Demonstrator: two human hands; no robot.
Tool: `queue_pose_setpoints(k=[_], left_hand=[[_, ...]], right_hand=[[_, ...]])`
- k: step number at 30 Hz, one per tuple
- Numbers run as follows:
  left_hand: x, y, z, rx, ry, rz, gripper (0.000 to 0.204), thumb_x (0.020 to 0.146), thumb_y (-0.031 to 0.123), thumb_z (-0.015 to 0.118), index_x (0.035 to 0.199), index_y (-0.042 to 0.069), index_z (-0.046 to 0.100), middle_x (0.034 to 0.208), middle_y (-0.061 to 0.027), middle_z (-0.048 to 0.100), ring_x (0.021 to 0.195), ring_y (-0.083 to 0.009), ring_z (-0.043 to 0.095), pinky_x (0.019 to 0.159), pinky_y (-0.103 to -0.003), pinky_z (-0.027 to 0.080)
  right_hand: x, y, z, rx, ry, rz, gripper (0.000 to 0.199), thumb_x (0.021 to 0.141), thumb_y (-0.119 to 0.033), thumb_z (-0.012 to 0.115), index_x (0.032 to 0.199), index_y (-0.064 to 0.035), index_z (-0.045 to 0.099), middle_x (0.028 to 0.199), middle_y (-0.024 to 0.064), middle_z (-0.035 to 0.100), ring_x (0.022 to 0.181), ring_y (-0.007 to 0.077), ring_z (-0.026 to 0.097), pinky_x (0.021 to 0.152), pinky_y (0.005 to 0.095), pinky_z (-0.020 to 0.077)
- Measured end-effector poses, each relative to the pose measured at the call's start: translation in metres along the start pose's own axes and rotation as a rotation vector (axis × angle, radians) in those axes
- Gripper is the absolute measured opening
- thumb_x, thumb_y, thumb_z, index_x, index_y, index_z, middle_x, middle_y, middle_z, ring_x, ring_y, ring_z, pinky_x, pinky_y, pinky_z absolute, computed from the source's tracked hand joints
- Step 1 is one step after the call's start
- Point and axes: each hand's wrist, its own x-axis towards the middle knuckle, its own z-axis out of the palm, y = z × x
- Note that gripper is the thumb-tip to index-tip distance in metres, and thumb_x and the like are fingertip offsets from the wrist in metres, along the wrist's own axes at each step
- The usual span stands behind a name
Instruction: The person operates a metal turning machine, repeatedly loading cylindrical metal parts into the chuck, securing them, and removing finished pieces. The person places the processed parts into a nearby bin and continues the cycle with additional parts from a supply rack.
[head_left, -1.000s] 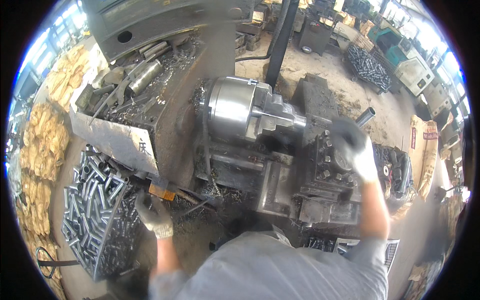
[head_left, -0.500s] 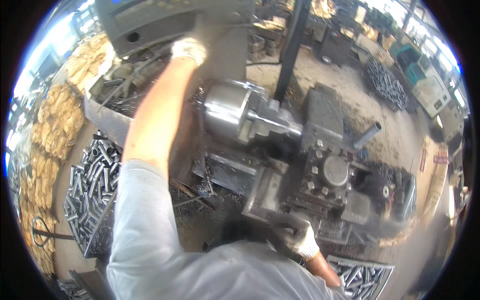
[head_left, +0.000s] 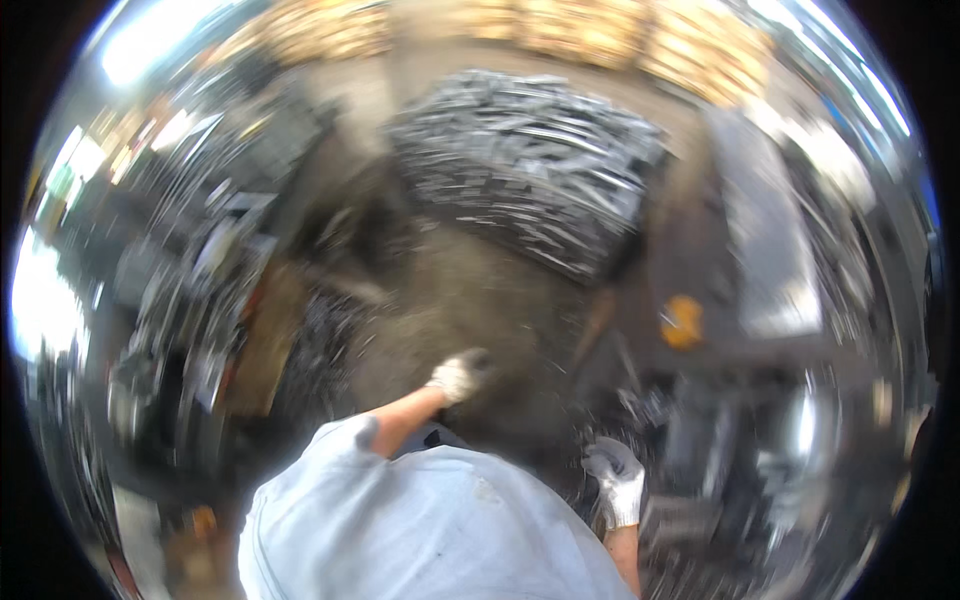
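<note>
Blurred workshop view, smeared by motion, with a grey dusty floor [head_left: 470,290] filling the middle. Far up, a wide heap of grey metal rods [head_left: 530,170], the largest clear thing, lying on the floor just below a row of pale yellow stacks [head_left: 620,35] along the top edge. To the right, a dark machine body [head_left: 760,300] with a flat grey panel on top and a small round orange part [head_left: 683,322] on its near side. To the left, dark racks of metal pieces [head_left: 190,300], too blurred to tell apart, and a brownish board [head_left: 262,340] leaning or lying beside them. At the bottom, a light blue shirt [head_left: 420,530] covering the lower middle.

Left hand [head_left: 458,377] in a whitish glove, reaching forward over the floor, bare forearm behind it. Fingers curled inward, loosely closed; cannot tell whether anything is inside, nothing visible in the grip. Nothing touching it, with the rod heap well apart above.

Right hand [head_left: 618,485] also in a white glove, low, near the machine's dark lower part. Fingers bent, half closed, no object seen in them; contact with the machine impossible to judge because of the blur.
</note>
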Motion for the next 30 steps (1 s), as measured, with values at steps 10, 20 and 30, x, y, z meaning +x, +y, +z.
queue_pose_setpoints(k=[10,20,30], left_hand=[[-0.485,-0.462,-0.230,-0.358,2.211,-1.787,0.060,0.113,0.044,0.041,0.126,-0.008,0.068,0.127,-0.0284,0.072,0.115,-0.0409,0.071,0.101,-0.051,0.054],[-0.583,-0.378,-0.212,0.020,1.823,-1.840,0.060,0.113,0.042,0.046,0.156,0.000,0.050,0.149,-0.0260,0.060,0.135,-0.0417,0.061,0.114,-0.047,0.049],[-0.395,-0.450,-0.194,0.014,1.419,-1.756,0.048,0.109,0.035,0.054,0.141,0.000,0.060,0.126,-0.0216,0.068,0.114,-0.0346,0.068,0.095,-0.043,0.056]], right_hand=[[0.151,0.024,0.397,-0.572,-0.840,-0.073,0.039,0.094,-0.006,0.077,0.129,0.0085,0.070,0.112,0.0181,0.080,0.101,0.0231,0.078,0.089,0.0341,0.0630],[0.178,0.035,0.567,-1.195,-1.331,-0.496,0.046,0.090,-0.035,0.076,0.125,-0.0045,0.076,0.127,0.0195,0.076,0.118,0.0386,0.072,0.103,0.0423,0.0571],[0.310,0.035,0.595,-1.191,-1.298,-0.523,0.048,0.091,-0.037,0.070,0.128,-0.0071,0.076,0.128,0.0175,0.076,0.120,0.0364,0.071,0.104,0.0428,0.0557]])
